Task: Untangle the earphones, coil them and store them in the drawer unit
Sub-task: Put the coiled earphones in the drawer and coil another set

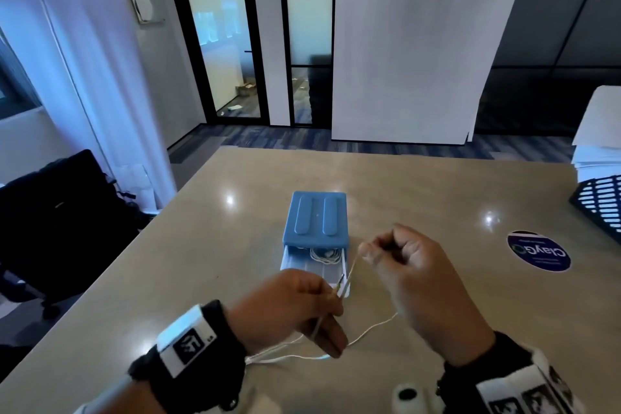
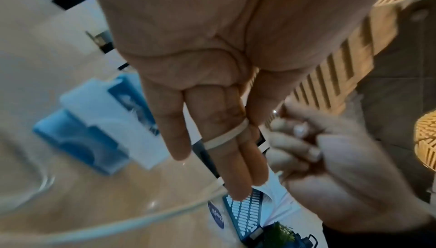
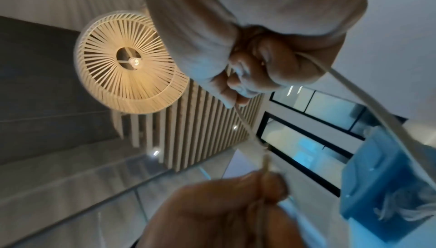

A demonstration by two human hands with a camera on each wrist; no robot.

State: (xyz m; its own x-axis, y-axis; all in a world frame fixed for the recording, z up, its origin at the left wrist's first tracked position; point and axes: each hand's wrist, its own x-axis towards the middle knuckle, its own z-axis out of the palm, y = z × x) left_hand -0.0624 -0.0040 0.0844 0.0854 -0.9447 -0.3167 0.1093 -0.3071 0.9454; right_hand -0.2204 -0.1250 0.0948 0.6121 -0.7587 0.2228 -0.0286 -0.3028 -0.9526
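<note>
A blue drawer unit point(image 1: 316, 218) stands mid-table, its pale drawer point(image 1: 302, 267) pulled out toward me. A coiled white set of earphones point(image 1: 324, 254) lies inside it. In front of the drawer, my left hand point(image 1: 332, 309) holds a second white earphone cable point(image 1: 373, 328). The left wrist view shows the cable point(image 2: 224, 136) wound across two straight fingers with the thumb pressed on it. My right hand point(image 1: 369, 250), curled into a fist, pinches the same cable a little higher and to the right. The loose remainder trails onto the table point(image 1: 201, 279) beneath my hands.
A round dark sticker point(image 1: 538, 255) lies on the table to the right. A dark perforated basket point(image 1: 601, 202) and a stack of white sheets point(image 1: 598, 138) sit at the far right edge. A black chair point(image 1: 60, 212) stands left of the table. A small white round object point(image 1: 408, 395) lies near me.
</note>
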